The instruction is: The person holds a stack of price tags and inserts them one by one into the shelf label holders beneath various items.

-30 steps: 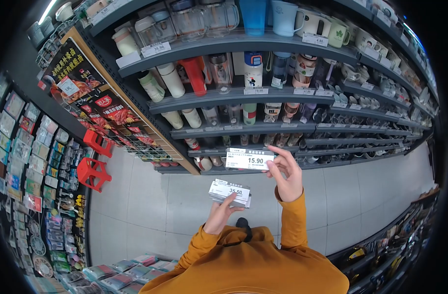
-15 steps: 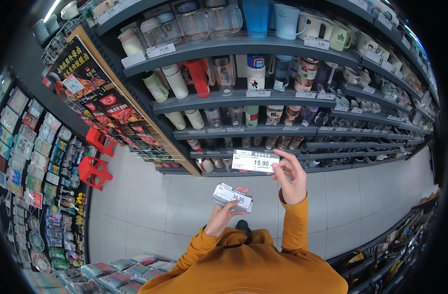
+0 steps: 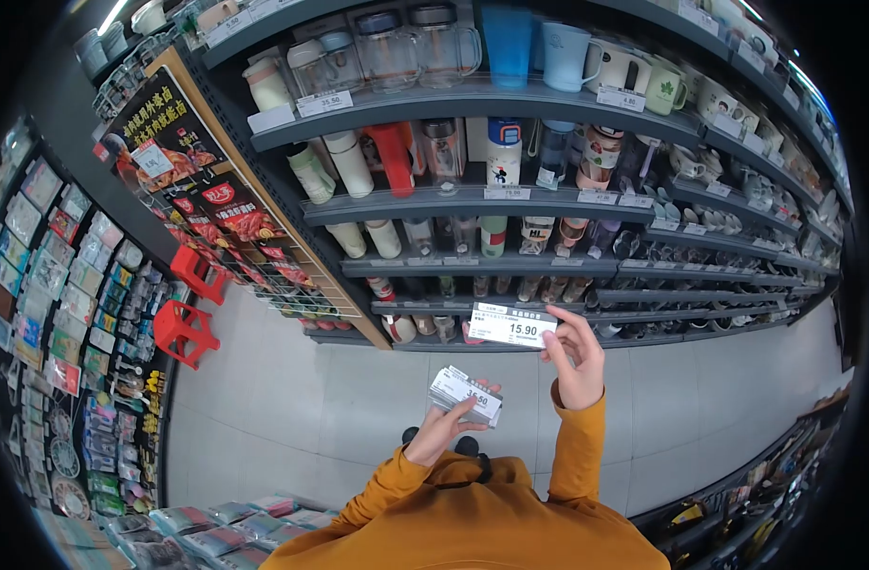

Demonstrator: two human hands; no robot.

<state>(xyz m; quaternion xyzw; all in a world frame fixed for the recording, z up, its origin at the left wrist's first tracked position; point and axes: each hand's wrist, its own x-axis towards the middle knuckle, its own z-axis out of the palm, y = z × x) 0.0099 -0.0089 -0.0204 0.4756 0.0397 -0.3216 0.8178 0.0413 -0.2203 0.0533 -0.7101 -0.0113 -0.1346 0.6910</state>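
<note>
A white price label reading 15.90 [image 3: 507, 326] is pinched at its right end by my right hand [image 3: 574, 361], in front of the lowest shelves. Lower and to the left, my left hand [image 3: 444, 426] grips a small stack of price labels [image 3: 465, 395], the top one reading 35.50, with the thumb lying over it. The stack and the single label are apart. Nearest behind them stand shelves of bottles and cups, with a white bottle with a blue and orange lid [image 3: 504, 157] on one shelf.
Grey shelves [image 3: 406, 201] of cups and bottles curve across the front. Red stools [image 3: 186, 332] stand on the tiled floor [image 3: 302, 408] at the left. A hanging-goods rack [image 3: 74, 313] is at the far left, and packaged goods [image 3: 216, 537] lie at the lower left.
Both hands, with their labels, have shifted right and slightly down in the view. The shelves have also shifted right and a little down. Both holds are the same.
</note>
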